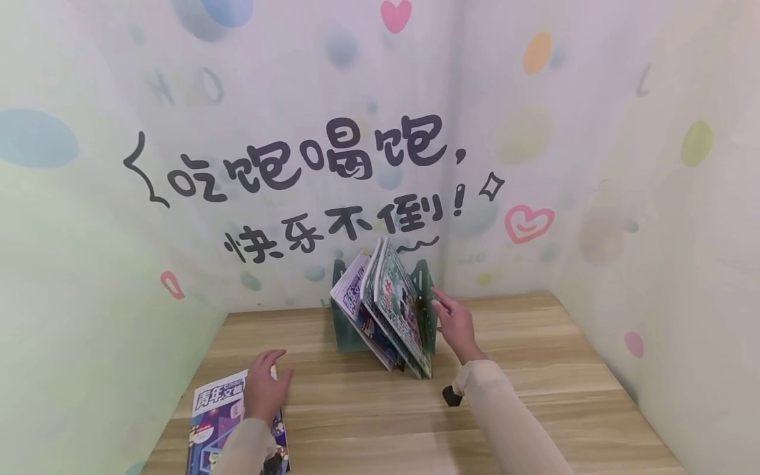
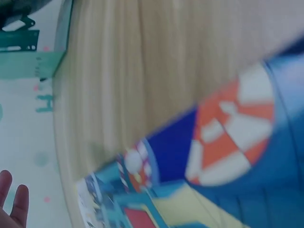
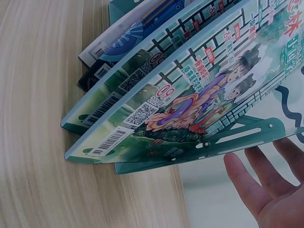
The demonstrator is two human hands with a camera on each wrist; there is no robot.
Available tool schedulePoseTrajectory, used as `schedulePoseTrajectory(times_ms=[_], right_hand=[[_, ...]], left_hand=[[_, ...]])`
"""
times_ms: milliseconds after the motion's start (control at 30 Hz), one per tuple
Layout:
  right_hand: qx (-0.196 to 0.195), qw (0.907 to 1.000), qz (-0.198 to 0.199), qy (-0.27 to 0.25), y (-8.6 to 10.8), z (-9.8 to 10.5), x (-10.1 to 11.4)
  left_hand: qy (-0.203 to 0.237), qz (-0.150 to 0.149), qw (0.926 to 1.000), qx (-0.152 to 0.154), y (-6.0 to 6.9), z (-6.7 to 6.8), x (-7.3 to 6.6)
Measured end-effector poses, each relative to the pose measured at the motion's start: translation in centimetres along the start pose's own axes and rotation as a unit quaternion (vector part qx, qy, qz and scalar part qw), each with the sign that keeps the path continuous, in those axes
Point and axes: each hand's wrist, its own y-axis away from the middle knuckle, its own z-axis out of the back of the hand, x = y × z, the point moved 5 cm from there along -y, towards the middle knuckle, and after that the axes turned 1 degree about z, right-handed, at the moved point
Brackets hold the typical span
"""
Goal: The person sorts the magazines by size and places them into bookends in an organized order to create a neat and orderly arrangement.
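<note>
A green bookend rack stands at the back of the table, with several magazines leaning to the left inside it. My right hand is at the rack's right side panel; in the right wrist view its extended fingers lie along the panel's outer face, the thumb out of sight. My left hand, fingers loosely bent and holding nothing, is over a purple-and-blue magazine lying flat at the table's left. Whether it touches that cover I cannot tell.
The wood-grain table meets a printed curtain wall behind the rack, with more curtain on both sides. A small black object shows beside my right sleeve.
</note>
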Motion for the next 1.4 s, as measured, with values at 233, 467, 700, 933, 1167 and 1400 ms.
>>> schedulePoseTrajectory(times_ms=[233, 467, 700, 933, 1167, 1400], right_hand=[[-0.004, 1.0000, 0.000, 0.003, 0.0, 0.2, -0.1], [0.004, 1.0000, 0.006, -0.001, -0.1, 0.0, 0.0], [0.000, 1.0000, 0.004, 0.004, -0.1, 0.1, -0.1], [0.002, 1.0000, 0.008, 0.004, -0.1, 0.1, 0.0], [-0.003, 0.9999, 0.011, 0.003, -0.1, 0.1, 0.0], [-0.004, 0.9999, 0.010, 0.001, -0.1, 0.1, 0.0]], left_hand=[[-0.034, 0.032, 0.9988, 0.012, 0.5, 0.2, 2.4], [-0.080, 0.064, 0.9934, 0.052, 1.2, 1.3, 4.5], [-0.134, 0.090, 0.9817, 0.101, 1.9, 2.0, 6.3], [-0.173, 0.111, 0.9710, 0.122, 2.6, 2.0, 7.6], [-0.176, 0.151, 0.9589, 0.163, 3.4, 2.3, 8.2], [-0.183, 0.169, 0.9507, 0.185, 3.9, 2.5, 9.4]])
